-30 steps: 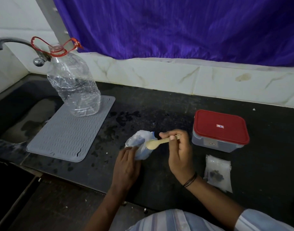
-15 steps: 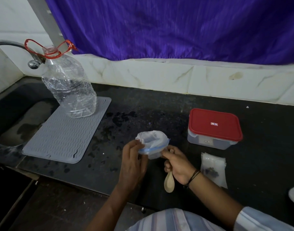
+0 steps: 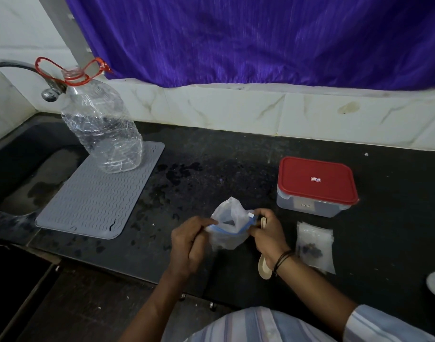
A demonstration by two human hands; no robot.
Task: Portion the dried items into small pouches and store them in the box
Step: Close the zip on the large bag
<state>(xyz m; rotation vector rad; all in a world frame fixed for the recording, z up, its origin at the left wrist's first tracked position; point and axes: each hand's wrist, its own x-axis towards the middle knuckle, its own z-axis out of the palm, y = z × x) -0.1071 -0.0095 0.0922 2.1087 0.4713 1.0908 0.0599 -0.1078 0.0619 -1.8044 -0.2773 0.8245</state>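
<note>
You hold the zip pouch (image 3: 227,224) between your two hands, just above the black counter (image 3: 236,154). Your left hand (image 3: 186,245) pinches the pouch's left rim, thumb and fingers curled onto the blue zip strip. Your right hand (image 3: 267,234) pinches the right rim at the white slider, and the same grip also keeps the pale wooden spoon (image 3: 264,266) tucked under the curled fingers, its bowl hanging down below the wrist and the handle tip poking up above the knuckles. So the pouch lies between the two grips, mouth pulled open and facing up, body sagging below your fingers (something dark shows inside, too small to make out).

The box (image 3: 315,187) with its red lid closed sits on the counter behind and to the right of your right hand, well apart from the pouch. A flat clear pouch with dark dried bits (image 3: 314,246) lies on the counter just right of your right wrist, in front of the box. Far left, an empty clear bottle (image 3: 100,127) stands on a grey ribbed mat (image 3: 93,198) beside the sink (image 3: 19,169)
</note>
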